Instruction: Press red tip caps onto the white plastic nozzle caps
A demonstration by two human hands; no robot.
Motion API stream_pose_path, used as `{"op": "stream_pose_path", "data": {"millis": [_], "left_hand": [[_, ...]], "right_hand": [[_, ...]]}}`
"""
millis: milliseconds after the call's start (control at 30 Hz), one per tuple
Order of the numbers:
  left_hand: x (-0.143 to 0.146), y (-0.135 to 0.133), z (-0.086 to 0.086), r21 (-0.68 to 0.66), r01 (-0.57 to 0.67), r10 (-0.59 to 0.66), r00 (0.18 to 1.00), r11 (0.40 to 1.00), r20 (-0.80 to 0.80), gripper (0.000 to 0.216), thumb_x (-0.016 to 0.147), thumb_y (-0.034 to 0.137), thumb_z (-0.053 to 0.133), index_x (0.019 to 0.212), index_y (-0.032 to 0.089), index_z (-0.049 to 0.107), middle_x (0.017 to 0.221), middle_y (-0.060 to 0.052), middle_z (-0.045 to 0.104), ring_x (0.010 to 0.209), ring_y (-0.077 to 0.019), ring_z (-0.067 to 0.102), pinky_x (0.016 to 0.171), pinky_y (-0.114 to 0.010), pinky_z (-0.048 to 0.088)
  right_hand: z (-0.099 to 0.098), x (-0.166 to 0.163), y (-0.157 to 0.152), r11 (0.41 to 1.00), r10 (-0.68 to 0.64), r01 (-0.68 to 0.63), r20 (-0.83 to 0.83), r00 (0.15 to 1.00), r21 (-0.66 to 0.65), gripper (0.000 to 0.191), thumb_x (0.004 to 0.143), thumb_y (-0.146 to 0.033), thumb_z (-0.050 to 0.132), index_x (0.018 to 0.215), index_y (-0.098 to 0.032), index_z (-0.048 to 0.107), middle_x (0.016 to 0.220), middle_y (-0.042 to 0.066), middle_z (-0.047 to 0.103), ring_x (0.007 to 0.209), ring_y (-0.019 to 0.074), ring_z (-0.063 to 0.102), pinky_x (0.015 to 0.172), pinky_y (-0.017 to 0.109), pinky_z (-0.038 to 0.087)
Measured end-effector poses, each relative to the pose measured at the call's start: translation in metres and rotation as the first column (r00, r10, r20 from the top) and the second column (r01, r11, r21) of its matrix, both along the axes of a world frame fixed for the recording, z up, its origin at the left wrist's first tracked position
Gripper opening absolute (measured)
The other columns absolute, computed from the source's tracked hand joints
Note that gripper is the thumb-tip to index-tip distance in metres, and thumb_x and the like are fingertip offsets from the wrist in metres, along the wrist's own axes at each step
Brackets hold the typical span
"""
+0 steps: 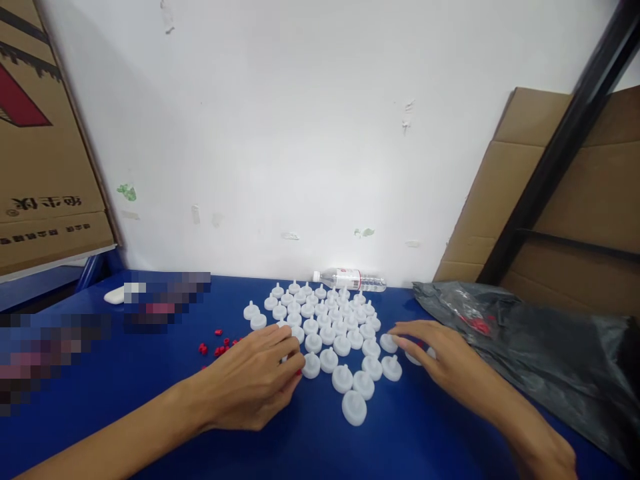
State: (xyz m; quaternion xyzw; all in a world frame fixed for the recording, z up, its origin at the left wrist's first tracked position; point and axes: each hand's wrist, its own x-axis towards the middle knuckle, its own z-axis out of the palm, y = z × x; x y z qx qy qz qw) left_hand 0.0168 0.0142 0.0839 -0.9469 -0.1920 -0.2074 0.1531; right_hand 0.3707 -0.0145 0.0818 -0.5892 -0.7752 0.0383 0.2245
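Many white plastic nozzle caps (327, 333), round with a pointed spout, stand in a cluster on the blue table (320, 447). At the cluster's left edge my left hand (255, 380) is curled closed, with a small red piece (299, 372) showing at its fingertips. White shows between those fingers too; whether they hold it is hidden. On the right, my right hand (440, 350) has thumb and forefinger closed on a white nozzle cap (389, 343). Beneath its palm, another white cap (414, 357) and a speck of red are partly covered.
Loose red pieces (220, 350) lie left of the cluster, partly behind my left hand. A clear bottle (353, 279) lies against the wall. Grey plastic bag (530, 347) covers the right side, with red pieces inside. Cardboard (50, 153) stands left; a white object (115, 295) lies back left.
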Motion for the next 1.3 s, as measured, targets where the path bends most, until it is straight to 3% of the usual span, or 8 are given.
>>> {"op": "stream_pose_path", "data": {"millis": [133,300,367,467,633,800,967,1300], "left_hand": [[0.004,0.000,-0.002,-0.023,0.053,-0.048,0.983,0.998,0.175,0.009,0.095,0.012,0.052,0.094,0.018,0.059,0.086,-0.004,0.064,0.077,-0.0185,0.054,0.070,-0.033,0.044],[0.005,0.002,-0.004,-0.019,0.041,-0.034,0.953,0.999,0.301,0.009,0.095,0.012,0.057,0.102,0.018,0.060,0.093,-0.004,0.068,0.087,-0.0193,0.060,0.078,-0.035,0.046],[0.005,0.002,-0.005,-0.014,0.035,-0.028,0.942,0.999,0.334,0.012,0.095,0.011,0.059,0.105,0.018,0.059,0.095,-0.004,0.069,0.090,-0.0192,0.061,0.080,-0.035,0.046],[0.005,0.001,-0.007,-0.014,0.037,-0.030,0.933,0.999,0.359,0.014,0.097,0.009,0.058,0.108,0.017,0.059,0.096,-0.003,0.071,0.088,-0.0169,0.064,0.079,-0.034,0.045],[0.005,0.001,-0.010,0.018,0.052,-0.054,0.918,0.999,0.393,0.011,0.098,0.012,0.062,0.107,0.018,0.062,0.092,-0.001,0.073,0.085,-0.0148,0.067,0.077,-0.032,0.045],[0.004,0.002,-0.011,0.056,0.107,-0.121,0.894,0.993,0.431,0.011,0.100,0.015,0.060,0.110,0.018,0.063,0.091,-0.001,0.076,0.082,-0.0138,0.070,0.074,-0.030,0.046],[0.005,0.000,-0.008,0.085,0.172,-0.192,0.885,0.981,0.424,0.016,0.098,0.014,0.063,0.114,0.019,0.064,0.095,0.000,0.078,0.084,-0.0130,0.072,0.073,-0.030,0.049],[0.008,-0.004,-0.013,0.026,0.115,-0.116,0.919,0.993,0.377,0.010,0.103,0.014,0.052,0.106,0.017,0.060,0.088,-0.001,0.071,0.078,-0.0140,0.062,0.072,-0.032,0.042]], "right_hand": [[-0.003,-0.005,-0.002,0.999,-0.018,0.017,-0.021,1.000,-0.044,0.044,0.103,-0.053,0.042,0.125,-0.028,0.071,0.130,0.004,0.071,0.134,0.0322,0.055,0.113,0.055,0.039],[0.018,-0.018,-0.008,0.968,-0.177,0.193,-0.107,0.978,0.158,0.037,0.093,-0.061,0.060,0.104,-0.029,0.074,0.107,0.004,0.077,0.097,0.0284,0.072,0.082,0.041,0.058],[0.026,-0.033,-0.014,0.951,-0.142,0.189,-0.197,0.970,0.245,0.033,0.090,-0.059,0.066,0.099,-0.027,0.071,0.105,0.004,0.074,0.092,0.0253,0.072,0.071,0.034,0.058],[0.033,-0.063,-0.023,0.974,0.046,0.017,-0.270,0.962,0.225,0.023,0.097,-0.049,0.061,0.100,-0.027,0.068,0.108,0.003,0.071,0.091,0.0197,0.071,0.064,0.026,0.057],[0.031,-0.103,-0.035,0.957,0.278,-0.252,-0.205,0.938,0.147,0.020,0.105,-0.032,0.049,0.119,-0.032,0.063,0.112,-0.001,0.071,0.104,0.0170,0.068,0.091,0.030,0.056],[0.020,-0.109,-0.037,0.971,0.236,-0.222,-0.205,0.950,0.089,0.028,0.100,-0.038,0.061,0.126,-0.037,0.054,0.124,-0.001,0.066,0.111,0.0195,0.066,0.091,0.033,0.056],[0.024,-0.110,-0.038,0.963,0.267,-0.268,-0.234,0.935,0.027,0.016,0.100,-0.034,0.062,0.115,-0.035,0.054,0.121,-0.003,0.066,0.109,0.0173,0.066,0.090,0.031,0.055],[0.028,-0.120,-0.043,0.942,0.308,-0.334,-0.312,0.899,-0.033,0.013,0.103,-0.019,0.053,0.098,-0.030,0.048,0.117,-0.004,0.063,0.113,0.0130,0.063,0.092,0.024,0.053]]}}
